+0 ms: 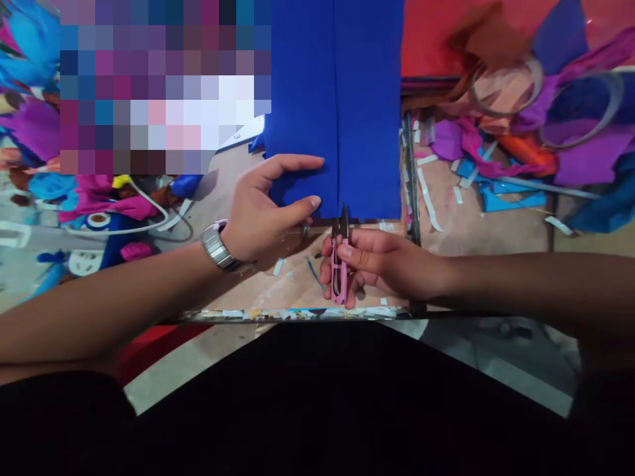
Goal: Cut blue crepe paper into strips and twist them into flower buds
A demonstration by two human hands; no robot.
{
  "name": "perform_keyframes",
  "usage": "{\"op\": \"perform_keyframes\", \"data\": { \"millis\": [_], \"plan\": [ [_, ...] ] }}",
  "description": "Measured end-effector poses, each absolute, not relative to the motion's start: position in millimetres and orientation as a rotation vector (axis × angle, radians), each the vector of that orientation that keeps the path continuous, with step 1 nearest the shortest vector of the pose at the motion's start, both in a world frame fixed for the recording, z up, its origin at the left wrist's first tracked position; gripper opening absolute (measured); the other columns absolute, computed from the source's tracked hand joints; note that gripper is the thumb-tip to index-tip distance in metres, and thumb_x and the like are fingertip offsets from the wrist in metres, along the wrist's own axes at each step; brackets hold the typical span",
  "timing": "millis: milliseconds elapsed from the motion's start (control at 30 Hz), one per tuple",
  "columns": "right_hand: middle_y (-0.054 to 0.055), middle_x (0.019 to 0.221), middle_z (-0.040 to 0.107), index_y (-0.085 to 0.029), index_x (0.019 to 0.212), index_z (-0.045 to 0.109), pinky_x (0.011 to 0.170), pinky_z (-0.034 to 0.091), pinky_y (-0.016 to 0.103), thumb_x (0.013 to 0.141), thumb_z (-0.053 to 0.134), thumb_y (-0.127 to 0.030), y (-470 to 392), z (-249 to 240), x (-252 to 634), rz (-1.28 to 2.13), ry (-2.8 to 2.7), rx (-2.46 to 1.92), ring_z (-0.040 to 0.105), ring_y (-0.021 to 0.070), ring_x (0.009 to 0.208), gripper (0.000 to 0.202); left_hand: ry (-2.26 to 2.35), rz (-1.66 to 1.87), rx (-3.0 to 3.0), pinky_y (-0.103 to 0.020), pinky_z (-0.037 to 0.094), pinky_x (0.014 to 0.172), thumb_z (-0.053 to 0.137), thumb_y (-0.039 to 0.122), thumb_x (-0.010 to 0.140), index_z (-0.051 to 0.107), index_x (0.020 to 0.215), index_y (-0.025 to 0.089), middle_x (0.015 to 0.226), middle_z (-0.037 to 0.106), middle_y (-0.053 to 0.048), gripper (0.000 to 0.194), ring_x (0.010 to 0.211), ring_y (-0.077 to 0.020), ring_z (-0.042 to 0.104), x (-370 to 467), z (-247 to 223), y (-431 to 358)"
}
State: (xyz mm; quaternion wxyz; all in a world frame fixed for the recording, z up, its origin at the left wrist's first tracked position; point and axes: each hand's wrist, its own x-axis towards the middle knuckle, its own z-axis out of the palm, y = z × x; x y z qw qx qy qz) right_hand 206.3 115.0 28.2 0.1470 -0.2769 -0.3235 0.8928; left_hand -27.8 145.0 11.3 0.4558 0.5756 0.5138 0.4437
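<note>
Blue fabric (302, 86) lies flat over the table, with a dark lengthwise line running down its middle. My right hand (377, 261) is closed around pink thread snips (338, 277). Their dark blades point away from me and meet the near edge of the fabric beside that line. Over the fabric's near left corner is my left hand (275, 205), thumb and fingers apart, holding nothing. Whether its fingertips touch the cloth I cannot tell. A metal watch (221, 250) circles the left wrist.
Fabric scraps and tape rings (583, 109) are heaped at the right, near a red surface (426, 39). More scraps, a white cable (143, 228) and a power strip (85, 262) lie at the left. The table's front edge (297, 316) is lined with paper bits. A pixelated block hides the upper left.
</note>
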Motion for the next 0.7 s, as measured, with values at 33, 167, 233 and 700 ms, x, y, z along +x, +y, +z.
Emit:
{"op": "perform_keyframes", "data": {
  "millis": [33, 167, 233, 700],
  "plan": [
    [0.006, 0.099, 0.074, -0.018, 0.109, 0.058, 0.066, 0.064, 0.028, 0.109, 0.071, -0.041, 115.4, 28.2, 206.1, 2.567, -0.948, -0.8, 0.077, 0.0166, 0.081, 0.027, 1.265, 1.098, 1.417, -0.05, 0.069, 0.097, 0.096, 0.04, 0.082, 0.081, 0.127, 0.026, 0.126, 0.079, -0.004, 0.049, 0.12, -0.0322, 0.074, -27.5, 11.5, 144.3],
    [0.004, 0.096, 0.071, -0.018, 0.105, 0.058, 0.065, 0.064, 0.026, 0.108, 0.072, -0.047, 116.0, 28.8, 206.0, 2.55, -0.988, -0.792, 0.075, 0.0155, 0.081, 0.032, 1.268, 1.116, 1.414, -0.051, 0.068, 0.104, 0.098, 0.042, 0.079, 0.081, 0.13, 0.028, 0.125, 0.081, 0.0, 0.056, 0.129, -0.0333, 0.071, -29.1, 11.1, 145.2],
    [0.003, 0.095, 0.07, -0.019, 0.105, 0.058, 0.066, 0.064, 0.026, 0.108, 0.071, -0.047, 115.9, 29.7, 206.4, 2.532, -0.98, -0.802, 0.074, 0.0151, 0.081, 0.031, 1.268, 1.119, 1.421, -0.051, 0.068, 0.106, 0.099, 0.043, 0.079, 0.081, 0.13, 0.029, 0.126, 0.082, 0.001, 0.057, 0.129, -0.0327, 0.07, -30.6, 9.8, 146.7],
    [0.001, 0.09, 0.069, -0.023, 0.102, 0.06, 0.061, 0.062, 0.025, 0.102, 0.078, -0.054, 115.1, 33.9, 206.4, 2.534, -0.91, -0.865, 0.07, 0.0149, 0.075, 0.037, 1.258, 1.125, 1.446, -0.043, 0.071, 0.097, 0.097, 0.045, 0.08, 0.079, 0.134, 0.028, 0.134, 0.08, 0.0, 0.06, 0.118, -0.0289, 0.075, -29.6, 9.4, 146.8]
  ]
}}
